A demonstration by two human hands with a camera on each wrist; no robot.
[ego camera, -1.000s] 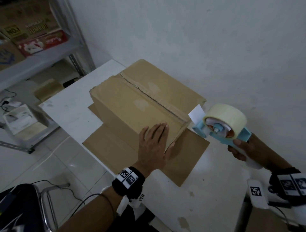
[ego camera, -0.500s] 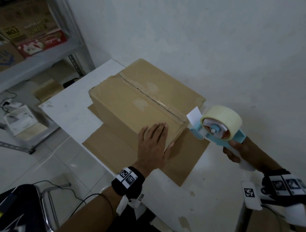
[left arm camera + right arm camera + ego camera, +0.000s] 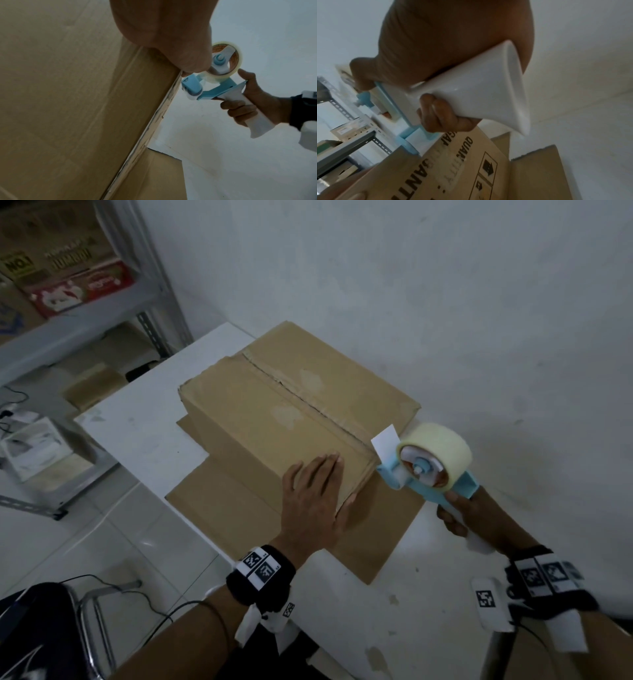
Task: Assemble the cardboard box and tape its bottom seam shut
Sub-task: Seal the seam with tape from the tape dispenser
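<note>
The cardboard box [image 3: 274, 419] sits flaps-down on the worktop [image 3: 137, 426], left hand [image 3: 313, 501] flat on its near corner. Right hand [image 3: 459, 511] wraps the tape gun [image 3: 431, 463] handle beside the box's seam. Light, flexible cardboard; brace beside seam.

The left hand [image 3: 313, 494] lies flat with straight fingers pressed on the box [image 3: 274, 409], forearm reaching in from below, while the right hand [image 3: 467, 513] curls its fingers round the handle of the tape gun [image 3: 431, 463], held off to the right.
</note>
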